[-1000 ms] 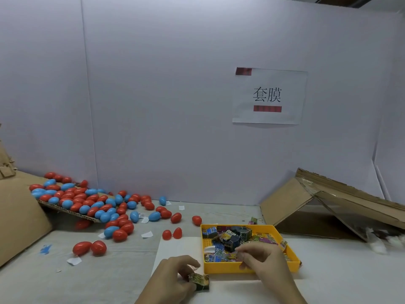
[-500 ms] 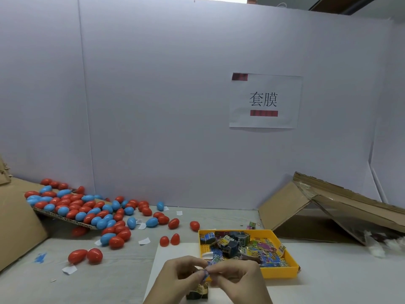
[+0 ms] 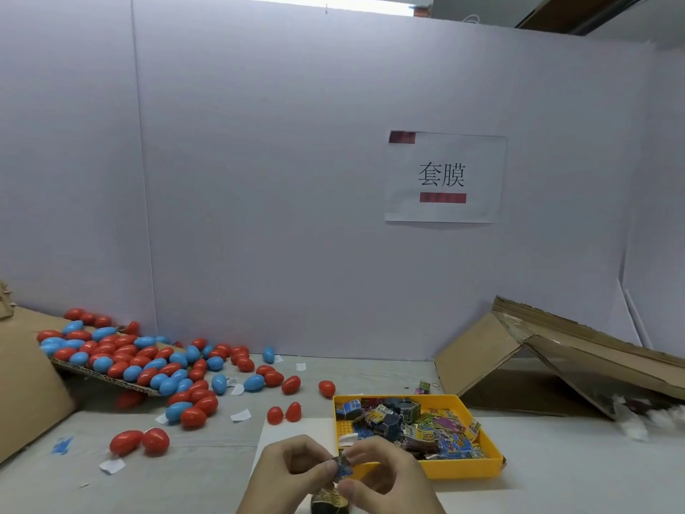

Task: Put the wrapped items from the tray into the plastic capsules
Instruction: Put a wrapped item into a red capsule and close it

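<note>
A: What are the person's hands doing?

B: The left hand (image 3: 293,473) and the right hand (image 3: 385,476) are meeting at the near edge of the table. Both are pinching the same small wrapped item (image 3: 343,468) between thumb and fingertips, with the other fingers curling loosely.

A: And where is that item sitting?

B: It is hanging in the air between the two hands, just near-left of the yellow tray (image 3: 463,472) and over a white sheet (image 3: 285,432). A dark wrapped piece (image 3: 328,501) is showing just below the hands. Whether either hand is touching it cannot be told.

A: What is the tray holding?

B: A loose heap of wrapped items (image 3: 426,430) is lying in it, mostly toward its right and far sides.

A: Where are the capsules?

B: Far to the left, red and blue capsules (image 3: 126,359) are lying heaped on a tilted cardboard flap (image 3: 107,376) and spilling onto the table. An open red capsule (image 3: 284,413) is lying just left of the tray's far corner, its halves side by side. Two closed red ones (image 3: 140,441) are touching each other at the near left.

A: Anything else?

B: Folded cardboard (image 3: 478,354) is leaning at the far right, and a paper sign (image 3: 444,176) is hanging on the white wall.
</note>
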Tool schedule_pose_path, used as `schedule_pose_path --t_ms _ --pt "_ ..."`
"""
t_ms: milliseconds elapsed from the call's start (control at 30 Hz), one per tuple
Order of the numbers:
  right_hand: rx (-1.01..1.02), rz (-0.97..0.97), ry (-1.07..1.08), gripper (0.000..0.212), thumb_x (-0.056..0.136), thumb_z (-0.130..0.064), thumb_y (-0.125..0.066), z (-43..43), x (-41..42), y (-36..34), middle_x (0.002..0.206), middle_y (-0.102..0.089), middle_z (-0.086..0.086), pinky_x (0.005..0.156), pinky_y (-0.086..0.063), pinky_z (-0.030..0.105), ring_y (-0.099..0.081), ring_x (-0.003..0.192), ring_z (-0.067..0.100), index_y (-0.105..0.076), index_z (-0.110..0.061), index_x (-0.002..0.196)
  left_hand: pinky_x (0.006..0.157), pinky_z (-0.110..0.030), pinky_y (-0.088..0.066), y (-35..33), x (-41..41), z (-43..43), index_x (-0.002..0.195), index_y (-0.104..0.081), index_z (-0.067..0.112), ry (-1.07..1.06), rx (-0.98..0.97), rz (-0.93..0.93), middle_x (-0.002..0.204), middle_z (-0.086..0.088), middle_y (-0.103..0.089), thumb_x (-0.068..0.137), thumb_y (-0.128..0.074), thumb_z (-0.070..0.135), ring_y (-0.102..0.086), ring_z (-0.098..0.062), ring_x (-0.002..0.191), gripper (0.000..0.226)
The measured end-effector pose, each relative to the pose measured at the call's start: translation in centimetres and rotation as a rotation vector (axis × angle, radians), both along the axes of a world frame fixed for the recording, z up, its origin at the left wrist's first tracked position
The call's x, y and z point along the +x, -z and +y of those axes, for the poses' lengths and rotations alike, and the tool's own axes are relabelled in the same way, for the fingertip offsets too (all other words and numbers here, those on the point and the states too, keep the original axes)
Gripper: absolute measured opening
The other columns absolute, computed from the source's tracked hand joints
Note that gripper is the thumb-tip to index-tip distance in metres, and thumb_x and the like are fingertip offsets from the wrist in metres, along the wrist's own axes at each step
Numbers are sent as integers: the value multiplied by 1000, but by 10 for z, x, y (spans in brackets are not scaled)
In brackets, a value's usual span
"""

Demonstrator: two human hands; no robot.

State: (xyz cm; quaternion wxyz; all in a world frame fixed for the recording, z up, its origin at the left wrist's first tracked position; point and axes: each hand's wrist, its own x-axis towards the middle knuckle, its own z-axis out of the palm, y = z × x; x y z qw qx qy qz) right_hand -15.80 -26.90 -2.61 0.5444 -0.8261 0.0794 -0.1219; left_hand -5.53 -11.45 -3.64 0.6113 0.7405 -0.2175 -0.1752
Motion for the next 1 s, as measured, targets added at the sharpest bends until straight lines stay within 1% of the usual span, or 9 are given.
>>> schedule_pose_path --t_ms 100,167,333,500,600,733,833,933,1000 --pt "47 11 26 20 65 -52 -84 1 2 2 68 -66 -9 64 -45 15 -61 65 3 -73 -40 75 67 -20 -53 1 -4 -5 85 -70 4 42 19 -23 78 -7 -76 80 -79 8 -73 -14 72 11" --pt "90 -10 13 16 69 -43 -86 0 4 2 64 -64 -8 63 -44 17 -58 62 6 -73 -32 70 68 -20 -53 2 -6 -7 85 -68 4 55 17 -26 78 -8 -76 81 -79 9 -73 -15 74 13" --pt "160 -23 -24 35 68 -44 -86 -4 4 3 72 -65 8 66 -44 26 -57 66 15 -75 -14 82 66 -21 -53 1 -8 -7 87 -68 2 74 -16 -23 77 -9 -75 82 -78 13 -71 -14 70 16" --pt "168 -17 -45 5 81 -19 -79 -10 5 4 73 -72 8 66 -49 25 -65 68 17 -74 -17 80 70 -20 -53 -1 -6 -6 91 -71 8 99 14 -14 81 -2 -76 88 -72 15 -70 -9 73 7" --pt "189 -22 -30 5 82 -12 -78 -12 6 5 77 -73 8 68 -51 24 -70 74 19 -73 -12 83 70 -17 -51 -2 -7 -8 91 -71 11 110 38 -25 80 3 -76 91 -69 17 -69 -4 72 6" --pt "158 -29 1 8 81 -12 -79 -13 7 5 81 -74 7 77 -56 35 -69 79 21 -76 -19 80 70 -16 -51 -1 -8 -8 95 -71 13 109 74 -40 80 3 -76 93 -67 18 -68 -4 70 6" --pt "160 -23 -9 11 81 -10 -78 -11 6 5 80 -74 4 72 -55 27 -69 77 17 -77 -21 79 72 -14 -51 -1 -7 -9 96 -72 14 120 88 -42 85 4 -78 93 -67 14 -72 -6 76 6" --pt "162 -29 1 17 83 -7 -76 -10 6 5 83 -75 3 75 -57 28 -70 80 19 -78 -24 82 76 -11 -48 0 -7 -8 94 -74 17 143 114 -68 87 11 -77 92 -69 16 -70 -1 85 6" --pt "163 -36 -4 15 83 -9 -76 -11 6 4 81 -74 3 74 -55 28 -68 75 16 -76 -22 89 77 -12 -50 -1 -6 -8 92 -75 15 142 92 -78 88 7 -77 90 -71 16 -71 -5 86 5"
